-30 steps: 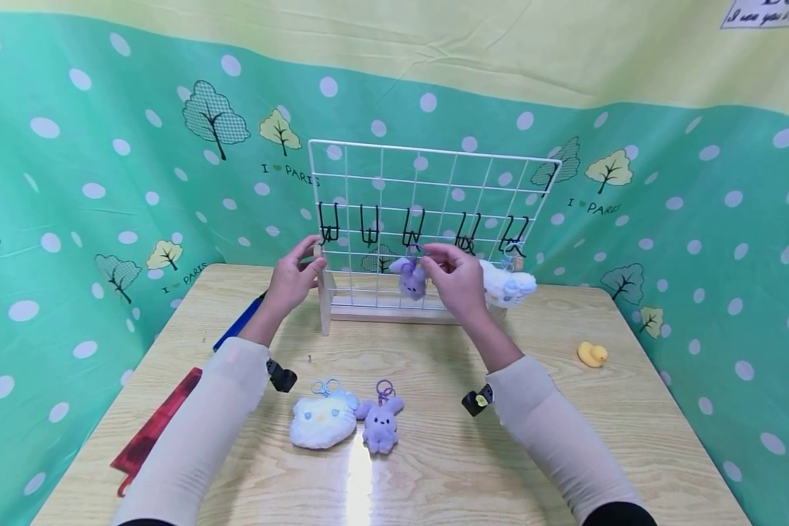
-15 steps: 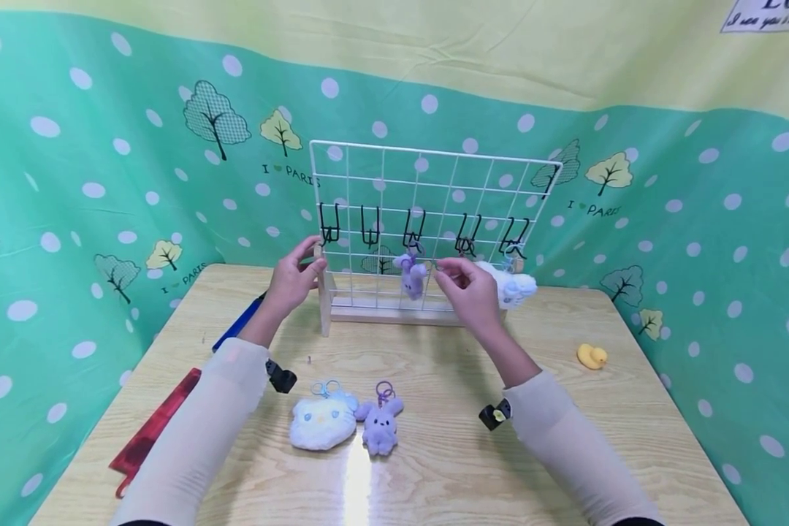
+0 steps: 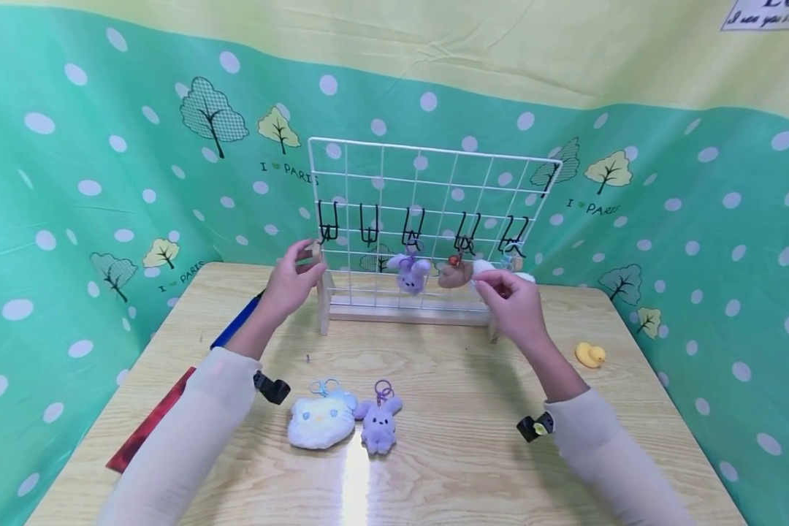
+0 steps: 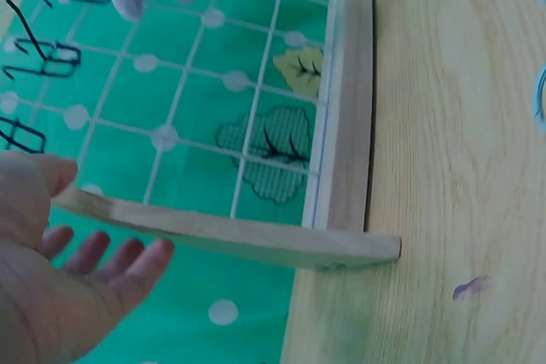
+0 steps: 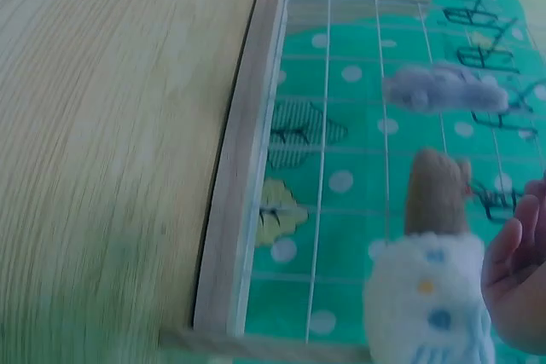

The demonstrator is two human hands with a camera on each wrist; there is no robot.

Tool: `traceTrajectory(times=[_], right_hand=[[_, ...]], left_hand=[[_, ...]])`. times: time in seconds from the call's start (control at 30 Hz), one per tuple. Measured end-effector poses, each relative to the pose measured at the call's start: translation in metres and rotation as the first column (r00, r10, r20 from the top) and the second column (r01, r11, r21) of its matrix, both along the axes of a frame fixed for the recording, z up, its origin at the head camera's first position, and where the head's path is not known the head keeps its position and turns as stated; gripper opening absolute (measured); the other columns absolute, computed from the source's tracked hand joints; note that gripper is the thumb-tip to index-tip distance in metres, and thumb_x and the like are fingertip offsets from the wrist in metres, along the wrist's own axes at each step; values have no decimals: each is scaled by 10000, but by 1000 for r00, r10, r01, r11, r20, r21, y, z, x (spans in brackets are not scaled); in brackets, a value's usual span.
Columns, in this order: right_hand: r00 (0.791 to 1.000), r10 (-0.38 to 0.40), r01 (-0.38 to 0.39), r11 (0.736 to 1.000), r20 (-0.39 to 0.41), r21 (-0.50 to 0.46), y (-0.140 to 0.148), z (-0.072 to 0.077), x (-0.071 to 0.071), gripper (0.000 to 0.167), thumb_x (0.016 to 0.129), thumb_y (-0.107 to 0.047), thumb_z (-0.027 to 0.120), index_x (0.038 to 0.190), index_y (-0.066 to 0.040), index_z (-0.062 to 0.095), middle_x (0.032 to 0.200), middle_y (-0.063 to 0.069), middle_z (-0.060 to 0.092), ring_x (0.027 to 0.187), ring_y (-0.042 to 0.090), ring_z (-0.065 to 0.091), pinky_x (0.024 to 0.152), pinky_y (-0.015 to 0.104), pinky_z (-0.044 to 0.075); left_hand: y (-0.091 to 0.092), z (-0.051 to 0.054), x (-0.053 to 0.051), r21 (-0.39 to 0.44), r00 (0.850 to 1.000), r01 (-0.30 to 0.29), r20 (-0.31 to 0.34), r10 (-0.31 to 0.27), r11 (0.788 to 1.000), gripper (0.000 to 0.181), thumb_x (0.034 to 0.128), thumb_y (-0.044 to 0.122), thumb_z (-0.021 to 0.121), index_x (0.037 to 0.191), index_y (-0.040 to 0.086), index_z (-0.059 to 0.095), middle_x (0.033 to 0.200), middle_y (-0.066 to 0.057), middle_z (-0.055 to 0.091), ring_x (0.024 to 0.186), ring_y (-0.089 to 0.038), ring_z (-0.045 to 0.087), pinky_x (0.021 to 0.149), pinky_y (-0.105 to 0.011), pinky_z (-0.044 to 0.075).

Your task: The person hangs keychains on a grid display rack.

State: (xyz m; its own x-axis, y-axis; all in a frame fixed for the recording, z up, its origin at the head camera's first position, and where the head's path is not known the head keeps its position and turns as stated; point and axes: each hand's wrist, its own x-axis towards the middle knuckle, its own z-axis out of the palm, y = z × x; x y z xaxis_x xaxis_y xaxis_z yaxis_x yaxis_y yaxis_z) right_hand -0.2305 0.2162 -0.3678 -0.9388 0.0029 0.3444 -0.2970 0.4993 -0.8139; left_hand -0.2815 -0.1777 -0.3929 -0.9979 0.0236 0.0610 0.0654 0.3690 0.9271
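Note:
On the white wire rack (image 3: 434, 152), a purple bunny plush (image 3: 411, 276) hangs from the middle hook and a brown plush (image 3: 456, 275) from the one to its right. A white plush (image 5: 426, 296) hangs at the right end, partly hidden in the head view by my right hand (image 3: 514, 303), whose fingers are loosely bent with nothing visible between them. At the rack's left wooden post (image 4: 256, 238), my left hand (image 3: 292, 283) has its thumb on one side and relaxed fingers on the other; whether it touches is unclear.
A white cat-face plush (image 3: 321, 421) and another purple bunny (image 3: 378, 425) lie on the table in front. A yellow duck (image 3: 590, 355) sits at the right. Red (image 3: 151, 424) and blue (image 3: 238, 321) items lie near the left arm. Two black hooks at the rack's left bear nothing.
My right hand has let go of the hanging purple bunny and moved right, in front of the white plush. The bunny has swung round, and the brown plush shows now. My left hand has barely shifted.

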Motion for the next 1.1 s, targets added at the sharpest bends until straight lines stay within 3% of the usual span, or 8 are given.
traceTrajectory(times=[0.13,0.23,0.33,0.43,0.6,0.77,1.0,1.1], right_hand=[[1000,-20,20,1000,0,-17,20,3,4,272,1007,-274,666,1117,-33,727,942,12,659,764,130,561,591,142,520],[999,-37,37,999,4,-25,32,6,6,287,1009,-294,661,1123,-39,728,921,-37,654,747,115,562,586,145,533],[998,-69,69,997,9,-22,43,8,5,310,1025,-310,631,1140,-37,723,913,-81,644,755,121,564,596,141,537],[994,-109,109,993,-1,-39,52,8,1,325,1035,-308,610,1136,-19,719,881,-102,645,756,150,574,595,141,534],[989,-141,136,987,-48,-90,61,6,-11,343,1024,-282,631,1114,40,709,817,-136,661,717,153,598,580,146,538],[984,-169,164,983,-60,-82,69,5,-25,329,1013,-305,646,1108,2,713,833,-165,655,706,110,585,571,132,522],[979,-203,202,979,-27,-32,81,3,-41,329,1001,-332,660,1146,-44,722,864,-176,627,765,67,546,576,130,486],[982,-190,190,982,4,19,85,0,-46,359,1002,-345,654,1201,-50,701,935,-127,627,848,83,548,611,128,490]], left_hand=[[-1,2,15,-23,997,-73,38,74,997,599,1031,288,564,1552,99,338,1549,-163,429,1400,-341,479,1124,-487,507],[-2,1,27,-62,995,-72,69,76,996,507,1037,276,556,1480,65,429,1472,-173,491,1289,-350,558,1034,-453,560],[0,-4,39,-125,996,16,91,-5,992,398,1052,250,549,1401,60,519,1368,-179,571,1165,-343,628,950,-429,605],[7,-11,51,-192,983,164,116,-144,967,305,1047,207,564,1319,77,603,1245,-191,643,1024,-321,666,838,-409,631],[26,-27,62,-312,919,394,120,-375,865,236,1002,138,614,1220,85,690,1014,-130,704,855,-261,671,675,-294,585],[44,-41,63,-420,838,529,123,-531,737,226,969,117,650,1180,81,722,931,-1,724,815,-107,631,685,-246,548],[63,-59,58,-450,731,666,233,-641,596,269,964,122,655,1223,135,726,937,25,727,774,-61,607,686,-226,529],[68,-66,55,-451,714,684,254,-653,573,276,961,128,671,1230,154,724,911,48,711,755,-55,598,678,-215,526]])
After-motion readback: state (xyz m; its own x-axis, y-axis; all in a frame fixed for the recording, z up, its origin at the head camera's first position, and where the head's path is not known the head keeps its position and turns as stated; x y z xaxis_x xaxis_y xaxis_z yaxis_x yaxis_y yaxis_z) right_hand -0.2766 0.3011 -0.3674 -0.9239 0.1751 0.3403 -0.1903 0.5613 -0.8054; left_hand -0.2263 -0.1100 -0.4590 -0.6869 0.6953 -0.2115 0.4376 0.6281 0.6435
